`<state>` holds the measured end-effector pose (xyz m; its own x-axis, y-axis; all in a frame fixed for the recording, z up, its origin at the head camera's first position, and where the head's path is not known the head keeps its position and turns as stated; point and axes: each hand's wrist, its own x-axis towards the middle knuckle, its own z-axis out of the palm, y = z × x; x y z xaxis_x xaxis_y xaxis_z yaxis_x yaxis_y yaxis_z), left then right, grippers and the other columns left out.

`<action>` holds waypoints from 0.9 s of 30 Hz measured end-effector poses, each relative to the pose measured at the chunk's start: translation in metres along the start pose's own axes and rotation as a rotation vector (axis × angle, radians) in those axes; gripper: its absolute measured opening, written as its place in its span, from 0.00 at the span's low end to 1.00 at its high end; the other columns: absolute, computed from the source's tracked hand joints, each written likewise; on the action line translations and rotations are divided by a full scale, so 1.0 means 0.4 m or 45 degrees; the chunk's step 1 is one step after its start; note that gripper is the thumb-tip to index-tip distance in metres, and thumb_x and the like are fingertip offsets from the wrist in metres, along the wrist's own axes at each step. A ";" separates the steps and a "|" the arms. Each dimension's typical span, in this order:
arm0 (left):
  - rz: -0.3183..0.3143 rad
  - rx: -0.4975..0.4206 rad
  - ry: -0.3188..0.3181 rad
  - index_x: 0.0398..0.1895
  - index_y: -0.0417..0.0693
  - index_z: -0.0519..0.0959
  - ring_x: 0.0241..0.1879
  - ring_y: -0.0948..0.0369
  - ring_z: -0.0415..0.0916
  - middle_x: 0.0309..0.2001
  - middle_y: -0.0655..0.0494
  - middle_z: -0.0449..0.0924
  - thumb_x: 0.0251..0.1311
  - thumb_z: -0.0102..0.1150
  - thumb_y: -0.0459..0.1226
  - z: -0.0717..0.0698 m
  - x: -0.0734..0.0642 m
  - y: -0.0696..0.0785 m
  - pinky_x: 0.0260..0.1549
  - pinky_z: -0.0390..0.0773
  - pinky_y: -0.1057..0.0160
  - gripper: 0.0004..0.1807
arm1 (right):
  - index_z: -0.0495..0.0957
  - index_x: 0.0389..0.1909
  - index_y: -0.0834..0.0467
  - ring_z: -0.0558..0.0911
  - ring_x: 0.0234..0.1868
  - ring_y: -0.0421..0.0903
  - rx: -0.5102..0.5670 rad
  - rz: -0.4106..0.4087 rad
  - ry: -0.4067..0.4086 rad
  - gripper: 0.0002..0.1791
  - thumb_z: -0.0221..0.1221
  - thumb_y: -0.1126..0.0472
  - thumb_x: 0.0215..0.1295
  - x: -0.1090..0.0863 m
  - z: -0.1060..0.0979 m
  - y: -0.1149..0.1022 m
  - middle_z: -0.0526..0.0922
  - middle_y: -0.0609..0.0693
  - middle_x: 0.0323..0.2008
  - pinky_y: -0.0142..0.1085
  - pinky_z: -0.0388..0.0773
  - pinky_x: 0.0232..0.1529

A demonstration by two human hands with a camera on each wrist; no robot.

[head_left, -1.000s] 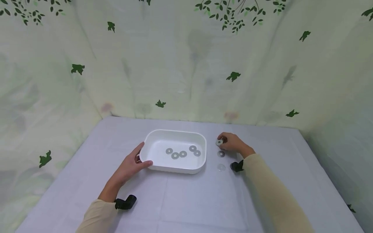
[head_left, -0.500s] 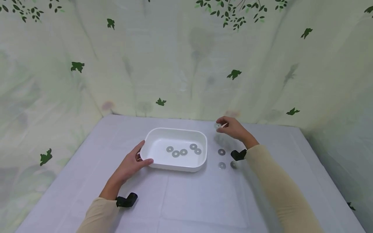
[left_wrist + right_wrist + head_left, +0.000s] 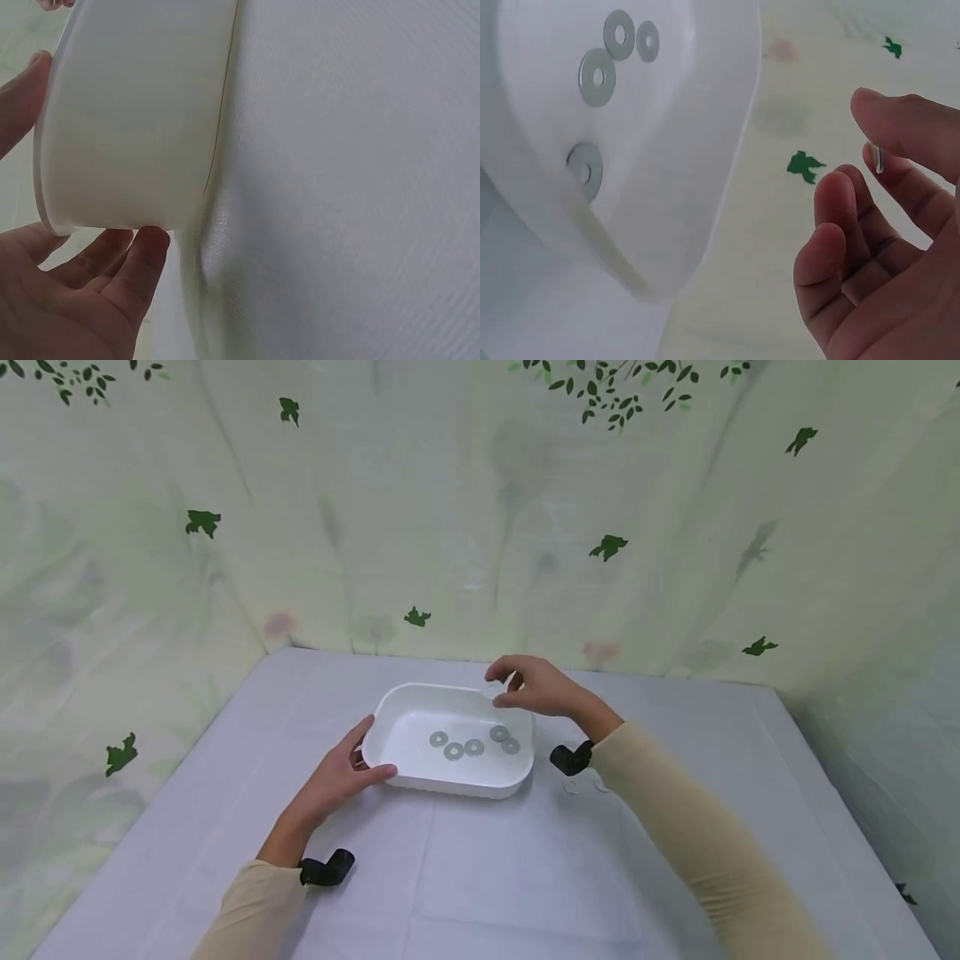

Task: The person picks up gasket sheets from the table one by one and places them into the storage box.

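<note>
A white rectangular plastic tray [image 3: 453,789] stands on the table in the head view, with several flat metal washers [image 3: 453,751] on its floor. My left hand [image 3: 337,783] grips the tray's left end, thumb at the near rim and fingers against the side. In the left wrist view, those fingertips [image 3: 154,238] press the tray wall [image 3: 135,127]. Above the tray's far right corner, my right hand [image 3: 543,685] pinches one washer [image 3: 491,689] between thumb and finger. The right wrist view shows this washer [image 3: 879,159] nearly edge-on, apart from the tray.
Right of the tray, loose washers [image 3: 570,787] lie on the white cloth-covered table [image 3: 495,877], partly hidden by the right wrist and sleeve. A pale patterned curtain [image 3: 450,527] hangs behind the table's far edge. Each wrist wears a black camera mount [image 3: 327,867].
My right hand has lifted a washer off the table at the right and carried it left to above the tray's far right corner. The left hand and tray have stayed in place.
</note>
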<state>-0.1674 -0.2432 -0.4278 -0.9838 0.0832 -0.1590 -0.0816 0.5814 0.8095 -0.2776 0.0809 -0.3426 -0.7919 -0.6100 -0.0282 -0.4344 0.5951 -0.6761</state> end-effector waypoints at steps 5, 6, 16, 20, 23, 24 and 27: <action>-0.011 -0.002 -0.003 0.81 0.50 0.41 0.70 0.41 0.67 0.78 0.39 0.51 0.58 0.69 0.51 0.005 -0.002 -0.004 0.62 0.74 0.46 0.58 | 0.77 0.58 0.56 0.80 0.48 0.50 0.032 -0.030 -0.076 0.22 0.64 0.60 0.64 0.026 0.041 -0.036 0.80 0.54 0.56 0.38 0.79 0.51; -0.011 -0.007 -0.002 0.81 0.50 0.41 0.70 0.41 0.67 0.78 0.39 0.51 0.58 0.69 0.51 0.005 -0.003 -0.004 0.62 0.74 0.46 0.57 | 0.77 0.58 0.55 0.80 0.48 0.49 0.037 -0.037 -0.088 0.21 0.64 0.60 0.64 0.031 0.048 -0.042 0.80 0.53 0.56 0.37 0.79 0.51; 0.002 -0.022 -0.006 0.81 0.53 0.40 0.71 0.41 0.65 0.79 0.42 0.49 0.61 0.67 0.50 0.001 0.006 0.003 0.64 0.71 0.44 0.55 | 0.78 0.56 0.53 0.81 0.48 0.50 0.153 -0.082 -0.070 0.20 0.65 0.59 0.63 0.074 0.103 -0.076 0.81 0.50 0.52 0.35 0.79 0.48; 0.001 -0.033 -0.022 0.81 0.52 0.39 0.72 0.41 0.63 0.79 0.42 0.48 0.61 0.67 0.48 0.001 0.006 0.003 0.64 0.71 0.44 0.55 | 0.78 0.56 0.52 0.81 0.49 0.50 0.164 -0.072 -0.116 0.20 0.65 0.59 0.63 0.081 0.129 -0.084 0.81 0.49 0.52 0.33 0.78 0.49; 0.002 -0.044 -0.022 0.81 0.52 0.39 0.72 0.41 0.63 0.79 0.42 0.48 0.61 0.67 0.47 0.000 0.003 0.002 0.64 0.71 0.43 0.55 | 0.78 0.56 0.51 0.81 0.50 0.48 0.160 -0.087 -0.151 0.20 0.65 0.58 0.63 0.085 0.149 -0.088 0.82 0.48 0.51 0.32 0.78 0.51; 0.003 -0.041 -0.022 0.81 0.52 0.39 0.72 0.41 0.63 0.79 0.41 0.49 0.61 0.67 0.47 0.000 0.003 0.002 0.64 0.71 0.43 0.55 | 0.78 0.56 0.51 0.81 0.50 0.48 0.160 -0.092 -0.158 0.20 0.65 0.58 0.63 0.085 0.155 -0.090 0.82 0.48 0.51 0.32 0.78 0.51; 0.009 -0.037 -0.017 0.81 0.51 0.40 0.72 0.41 0.63 0.79 0.41 0.49 0.61 0.67 0.47 0.000 0.002 0.002 0.64 0.71 0.44 0.55 | 0.79 0.56 0.51 0.81 0.50 0.46 0.157 -0.115 -0.186 0.20 0.65 0.59 0.63 0.085 0.171 -0.093 0.83 0.46 0.52 0.32 0.78 0.51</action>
<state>-0.1682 -0.2426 -0.4273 -0.9821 0.0979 -0.1607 -0.0798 0.5568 0.8268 -0.2591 0.0023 -0.3689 -0.6776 -0.7327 -0.0636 -0.4378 0.4714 -0.7656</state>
